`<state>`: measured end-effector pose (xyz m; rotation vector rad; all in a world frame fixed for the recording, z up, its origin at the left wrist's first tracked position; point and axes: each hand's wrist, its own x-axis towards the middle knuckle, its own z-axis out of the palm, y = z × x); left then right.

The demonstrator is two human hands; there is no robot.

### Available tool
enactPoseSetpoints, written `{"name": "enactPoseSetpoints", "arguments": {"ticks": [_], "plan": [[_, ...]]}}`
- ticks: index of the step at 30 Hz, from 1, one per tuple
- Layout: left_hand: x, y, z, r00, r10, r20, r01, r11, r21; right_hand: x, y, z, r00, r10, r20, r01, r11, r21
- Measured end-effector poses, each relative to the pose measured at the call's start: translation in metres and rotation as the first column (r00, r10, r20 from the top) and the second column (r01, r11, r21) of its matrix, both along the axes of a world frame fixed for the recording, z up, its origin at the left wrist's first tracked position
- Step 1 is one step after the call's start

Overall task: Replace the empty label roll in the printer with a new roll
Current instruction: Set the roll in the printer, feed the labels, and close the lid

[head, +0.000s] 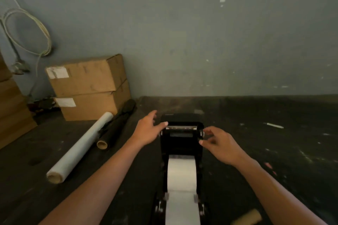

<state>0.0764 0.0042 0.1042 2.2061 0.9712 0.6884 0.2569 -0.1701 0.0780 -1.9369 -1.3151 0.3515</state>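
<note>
A black label printer (181, 144) stands open on the dark table, its lid (182, 128) raised at the far end. A white label roll (181, 173) lies in the bay, and its paper runs toward me over the front. My left hand (148, 129) is at the lid's left edge, thumb touching the top corner, fingers spread. My right hand (219, 144) is at the lid's right edge, with thumb and fingers pinched near the side. A brown cardboard core (248, 217) lies on the table at the lower right.
Two stacked cardboard boxes (89, 86) stand at the back left against the grey wall. A clear film roll (78, 148) and a black roll (115, 129) lie left of the printer. Cables (27, 33) hang on the wall. A small white stick (274, 125) lies far right.
</note>
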Motion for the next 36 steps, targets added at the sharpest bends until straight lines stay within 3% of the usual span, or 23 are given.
{"name": "enactPoseSetpoints", "arguments": {"ticks": [6, 11, 15, 19, 24, 36], "plan": [[0.044, 0.038, -0.014, 0.99, 0.143, -0.014, -0.141, 0.941, -0.308, 0.026, 0.023, -0.001, 0.997, -0.06, -0.051, 0.057, 0.996, -0.072], [0.058, 0.059, -0.031, 0.975, 0.219, 0.03, -0.166, 0.812, -0.56, 0.042, 0.05, -0.009, 0.989, -0.025, -0.143, 0.013, 0.996, -0.086], [0.069, 0.058, -0.039, 0.981, 0.183, 0.07, -0.112, 0.816, -0.567, 0.055, 0.075, -0.011, 0.973, -0.002, -0.231, -0.014, 0.998, -0.067], [0.076, 0.056, -0.05, 0.944, 0.266, 0.198, -0.078, 0.758, -0.648, 0.062, 0.091, -0.03, 0.937, -0.002, -0.349, -0.03, 0.996, -0.084], [0.075, 0.053, -0.053, 0.908, 0.306, 0.285, -0.013, 0.702, -0.712, 0.051, 0.083, -0.044, 0.809, -0.033, -0.587, 0.021, 0.999, -0.026], [0.032, 0.013, -0.079, 0.904, 0.183, 0.387, 0.065, 0.835, -0.546, 0.006, 0.039, -0.05, 0.727, -0.153, -0.67, 0.208, 0.978, 0.002]]}}
